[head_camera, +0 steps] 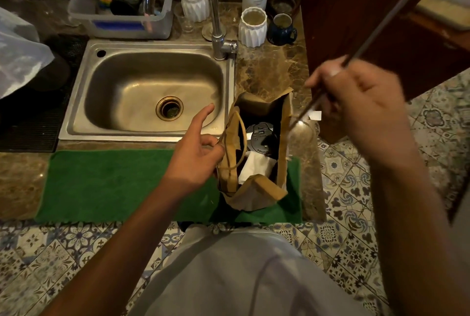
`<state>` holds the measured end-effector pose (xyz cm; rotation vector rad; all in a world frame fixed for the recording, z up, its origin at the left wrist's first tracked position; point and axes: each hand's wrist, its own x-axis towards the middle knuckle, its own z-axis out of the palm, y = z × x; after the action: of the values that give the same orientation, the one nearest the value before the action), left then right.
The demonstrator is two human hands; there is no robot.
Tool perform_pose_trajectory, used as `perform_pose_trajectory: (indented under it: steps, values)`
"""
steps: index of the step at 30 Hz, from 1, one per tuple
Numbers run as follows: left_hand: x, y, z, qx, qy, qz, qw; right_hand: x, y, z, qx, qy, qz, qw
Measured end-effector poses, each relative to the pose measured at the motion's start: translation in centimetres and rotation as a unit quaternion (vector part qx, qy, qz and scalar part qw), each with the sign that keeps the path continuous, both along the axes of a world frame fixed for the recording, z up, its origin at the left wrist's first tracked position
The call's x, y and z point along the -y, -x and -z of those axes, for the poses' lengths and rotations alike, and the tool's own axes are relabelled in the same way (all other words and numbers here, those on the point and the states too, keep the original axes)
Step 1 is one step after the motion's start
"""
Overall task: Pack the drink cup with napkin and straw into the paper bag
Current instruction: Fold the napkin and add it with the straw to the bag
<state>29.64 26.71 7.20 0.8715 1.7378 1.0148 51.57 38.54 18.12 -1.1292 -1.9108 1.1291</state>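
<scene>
A: From the head camera, where is the paper bag (256, 163) sitting?

B: It is standing upright with its mouth open on the right end of the green mat (122, 183), near the counter's front edge and just right of the sink (152, 92). The mat to its left is lying bare.

A: What is lying inside?

B: The drink cup (260, 139) is showing its dark lid (the printing on it is too small to read), and a white napkin (255, 165) is resting just in front of it, toward the person.

A: And the hands?

B: The left hand (195, 155) is hovering at the bag's left wall beside the looped handle (235, 149); its forefinger is pointing out over the sink while the other fingers are curling loosely, and I cannot tell whether they are touching the handle. The right hand (361, 104) is closing around a long dark straw (391, 14), held above the bag's right edge, blurred, slanting up toward the brown cabinet (356, 23).

A: Anything crowding the far side?

B: White ribbed cups (253, 27), a blue mug (282, 29) and the faucet (216, 18) are standing well behind.
</scene>
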Motion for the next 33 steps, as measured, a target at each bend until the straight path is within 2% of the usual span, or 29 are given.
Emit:
perform_pose_trajectory:
  steps: [4, 9, 13, 28, 31, 33]
  values:
    - [0.1, 0.1, 0.1, -0.009, -0.001, -0.002, 1.000, 1.2, 1.1, 2.8, 0.065, 0.005, -0.111, 0.992]
    - [0.4, 0.2, -0.2, -0.017, 0.007, 0.000, 1.000, 1.4, 1.3, 4.8, 0.176, 0.009, -0.149, 0.973]
    - [0.4, 0.1, -0.5, -0.028, 0.010, 0.004, 1.000, 1.0, 1.1, 5.6, 0.224, -0.004, -0.156, 0.962]
    - [0.4, 0.3, -0.3, -0.002, -0.003, 0.001, 1.000, 1.0, 1.6, 5.9, 0.255, 0.026, -0.192, 0.947]
    - [0.3, 0.4, 0.0, 0.005, -0.004, -0.001, 1.000, 1.2, 1.4, 5.8, 0.211, 0.021, -0.183, 0.960]
    - [0.3, 0.5, 0.1, 0.009, -0.002, -0.003, 1.000, 1.4, 1.1, 5.6, 0.123, 0.018, -0.139, 0.982]
